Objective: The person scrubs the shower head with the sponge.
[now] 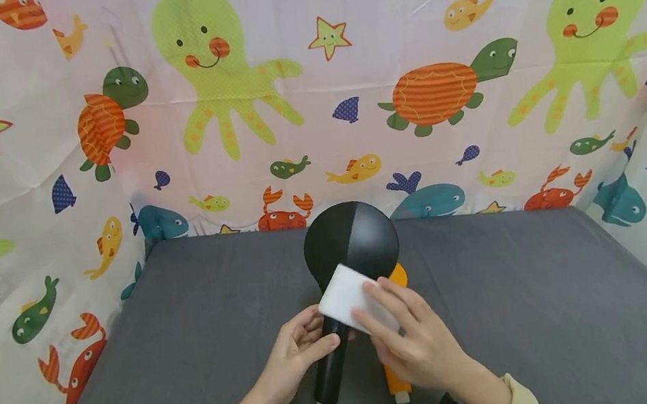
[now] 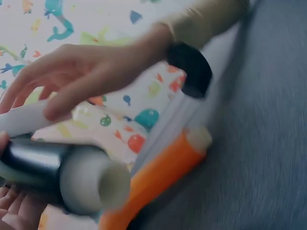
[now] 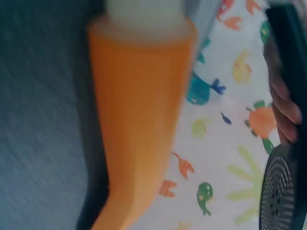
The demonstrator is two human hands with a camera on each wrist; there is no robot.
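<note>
Black shower head: It is in the middle of the frame in the head view, lifted a little above the gray surface. Its round part points to the top of the frame.
Left hand: Its fingers are curled round the black handle, just left of the middle. Keep this hold firm so the shower head does not wobble.
Right hand: It presses a white sponge flat on the black shower head, where the round part meets the handle. The fingers are mostly straight and a little spread on top of the sponge.
How to wipe well: I think slow, even rubs work best, with the sponge flat against the black part, so it does not slip off.
Orange shower head: It lies on the surface under the right hand, mostly hidden. Best not to bump it.
Wrist views: Both are blurry, so little more can be told.
Behind: A cloth with sea animals.
</note>
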